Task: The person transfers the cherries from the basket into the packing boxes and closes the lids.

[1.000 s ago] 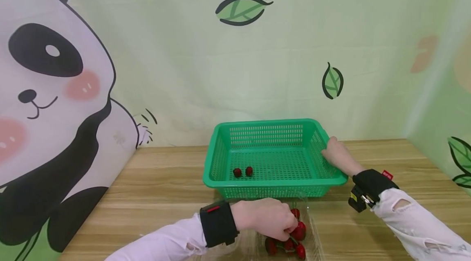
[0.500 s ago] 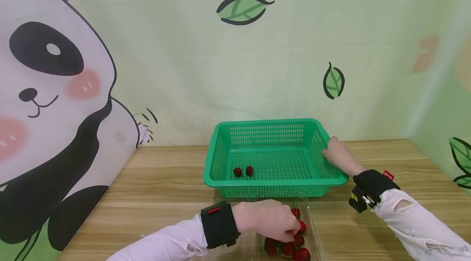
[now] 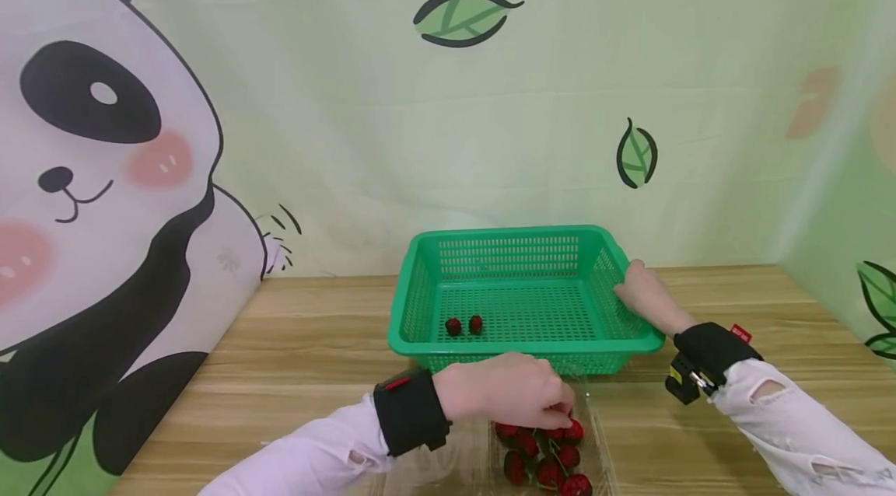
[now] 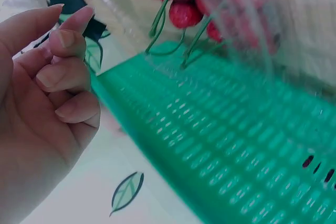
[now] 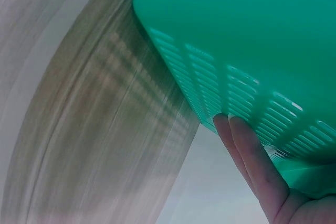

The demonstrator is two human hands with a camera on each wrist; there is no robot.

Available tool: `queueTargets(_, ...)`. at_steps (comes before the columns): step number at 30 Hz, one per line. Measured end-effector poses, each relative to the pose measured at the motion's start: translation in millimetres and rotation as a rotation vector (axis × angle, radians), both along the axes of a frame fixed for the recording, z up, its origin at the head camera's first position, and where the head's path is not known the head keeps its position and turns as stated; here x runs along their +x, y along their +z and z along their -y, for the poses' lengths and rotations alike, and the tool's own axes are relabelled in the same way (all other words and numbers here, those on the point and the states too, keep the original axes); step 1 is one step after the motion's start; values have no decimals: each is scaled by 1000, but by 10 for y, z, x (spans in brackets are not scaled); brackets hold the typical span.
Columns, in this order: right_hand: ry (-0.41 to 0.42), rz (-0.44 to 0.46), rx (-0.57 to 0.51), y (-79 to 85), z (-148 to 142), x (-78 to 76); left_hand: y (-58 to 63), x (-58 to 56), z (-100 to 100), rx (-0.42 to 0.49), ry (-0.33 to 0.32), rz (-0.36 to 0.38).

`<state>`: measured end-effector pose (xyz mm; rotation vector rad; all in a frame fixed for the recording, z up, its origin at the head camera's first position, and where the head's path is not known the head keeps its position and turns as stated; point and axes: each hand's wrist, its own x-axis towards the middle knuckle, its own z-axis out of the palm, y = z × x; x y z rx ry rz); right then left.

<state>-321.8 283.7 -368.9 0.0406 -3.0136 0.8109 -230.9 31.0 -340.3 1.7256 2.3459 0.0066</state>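
My left hand hovers over a clear plastic box of red cherries at the bottom of the head view. Its fingers are loosely bent, and the left wrist view shows nothing between thumb and fingers. Green stems stick out from several cherries there. Behind the box stands a green plastic basket, with two dark cherries on its floor at the front left. My right hand grips the basket's right rim; in the right wrist view two fingers lie along its outer slotted wall.
Both stand on a wood-grain table. The box's clear lid part lies to the left, under my left forearm. A fabric backdrop with a printed panda and leaves rises right behind the basket.
My left hand has shifted slightly up and away from the cherries, uncovering more of them. The cherries in the box have settled differently. My right hand and the basket stay put.
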Motion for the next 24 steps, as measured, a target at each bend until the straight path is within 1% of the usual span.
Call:
queueTargets(1,-1,0,2,2,0,-1,27,-8,0,0,6,-16)
queueTargets(7,-5,5,10,13,6,1,160,-51,18,6,54,-40)
queueTargets(11,-1,8,9,22,14,11,239,-116,61,26,92,-16)
queueTargets(15,4,1,6,15,8,15,326,-216,109,48,140,0)
queueTargets(20,11,-9,9,9,4,15,433,-381,188,66,199,18)
queueTargets(24,14,-11,7,12,7,25,487,-514,254,56,240,7)
